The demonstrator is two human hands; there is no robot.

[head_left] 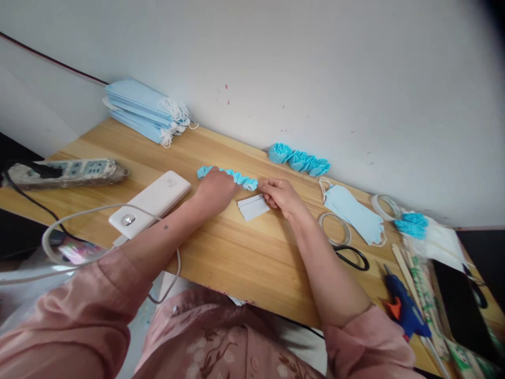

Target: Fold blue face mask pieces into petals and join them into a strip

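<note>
On the pale wood-grain desk (236, 252), the left hand (216, 190) presses flat on a crinkled, pleated strip of light-blue fabric (240, 178), its grip loose over the strip. The right hand (282, 196) pinches the strip's near end, its grip closed there. Just below both lies a small white folded paper piece (252, 207); beyond the right hand sits a second ruffled blue strip (300, 159).

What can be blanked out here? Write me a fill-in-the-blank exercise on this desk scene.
1. The left hand presses on a pleated strip coloured ____.
2. The right hand touches a folded ____ paper piece.
3. The stack of face masks lies against the ____.
4. The glue gun has an ____ trigger.

Missing words: blue; white; wall; orange
</note>
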